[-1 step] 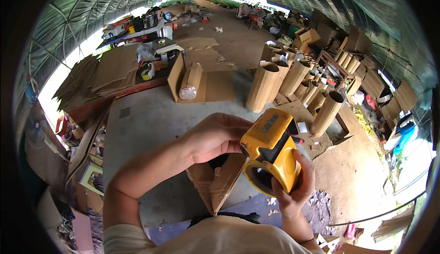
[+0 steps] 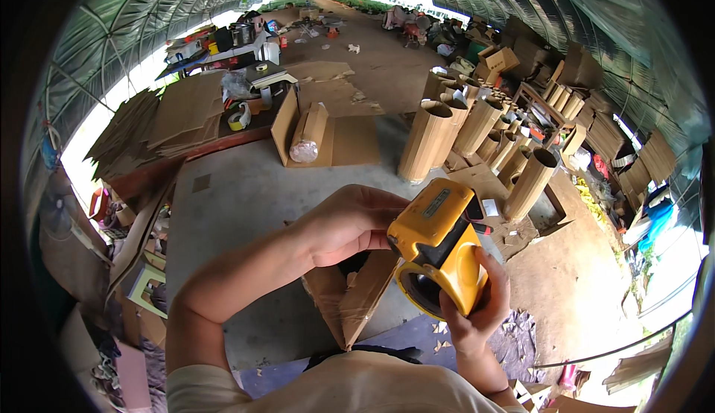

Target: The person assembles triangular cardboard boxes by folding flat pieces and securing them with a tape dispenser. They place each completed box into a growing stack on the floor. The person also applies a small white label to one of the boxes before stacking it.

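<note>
A yellow hand-held tape dispenser with a dark round opening at its lower end is held up in front of me. My right hand grips it from below, fingers wrapped around its lower right side. My left hand reaches in from the left, its fingers curled against the dispenser's left end. Under both hands a folded piece of brown cardboard stands on the floor, its top partly hidden by my left hand.
Several upright cardboard tubes stand ahead to the right. An open cardboard box with a plastic-wrapped roll lies ahead. Flat cardboard sheets are stacked at the left, beside a cluttered table. Grey concrete floor lies between.
</note>
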{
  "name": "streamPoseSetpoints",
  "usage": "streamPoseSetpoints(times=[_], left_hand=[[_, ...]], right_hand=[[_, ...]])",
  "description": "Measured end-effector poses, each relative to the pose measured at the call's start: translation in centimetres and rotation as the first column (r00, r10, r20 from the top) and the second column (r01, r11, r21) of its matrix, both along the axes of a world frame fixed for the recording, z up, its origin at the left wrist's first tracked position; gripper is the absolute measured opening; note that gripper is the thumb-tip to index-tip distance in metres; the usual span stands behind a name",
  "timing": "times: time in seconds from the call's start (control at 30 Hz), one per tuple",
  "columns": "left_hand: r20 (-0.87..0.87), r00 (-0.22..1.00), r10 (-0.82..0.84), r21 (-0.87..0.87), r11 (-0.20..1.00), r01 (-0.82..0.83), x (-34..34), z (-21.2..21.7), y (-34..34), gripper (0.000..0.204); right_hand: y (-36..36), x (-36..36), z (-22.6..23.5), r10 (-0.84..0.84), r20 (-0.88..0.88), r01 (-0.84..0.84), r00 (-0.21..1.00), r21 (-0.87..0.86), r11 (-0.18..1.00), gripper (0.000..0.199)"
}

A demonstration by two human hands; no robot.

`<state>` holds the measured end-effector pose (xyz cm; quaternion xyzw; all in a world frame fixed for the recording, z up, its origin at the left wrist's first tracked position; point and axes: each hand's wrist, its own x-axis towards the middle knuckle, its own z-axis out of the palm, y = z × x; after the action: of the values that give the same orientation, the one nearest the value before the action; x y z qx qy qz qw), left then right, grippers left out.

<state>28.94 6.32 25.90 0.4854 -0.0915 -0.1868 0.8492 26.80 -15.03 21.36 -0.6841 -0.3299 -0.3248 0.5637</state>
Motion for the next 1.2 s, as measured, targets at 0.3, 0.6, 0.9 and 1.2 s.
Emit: streamPoseSetpoints(times=[0.3,0.6,0.9,1.2], left_hand=[[-0.11,0.991,0.078,0.318,0.947,-0.039,-0.8,-0.8,-3.0,0.018],[-0.004,0.986,0.164,0.241,0.957,-0.158,-1.1,0.1,-2.7,0.019],[0.169,0.953,0.249,0.58,0.757,-0.301,2.0,1.1,5.0,0.011],[0.142,0.978,0.156,0.739,0.641,-0.209,5.7,-2.4,7.8,0.015]], right_hand=[[-1.5,0.1,-3.3,0.034,0.084,-0.042,0.996,0.097,0.994,0.063],[-0.6,1.5,0.4,0.018,0.109,-0.015,0.994,-0.022,1.0,0.06],[-4.4,-1.3,0.4,0.089,-0.177,-0.15,0.98,-0.374,0.915,0.063],[-1.7,-0.3,2.3,-0.026,-0.126,-0.061,0.992,-0.633,0.772,0.065]])
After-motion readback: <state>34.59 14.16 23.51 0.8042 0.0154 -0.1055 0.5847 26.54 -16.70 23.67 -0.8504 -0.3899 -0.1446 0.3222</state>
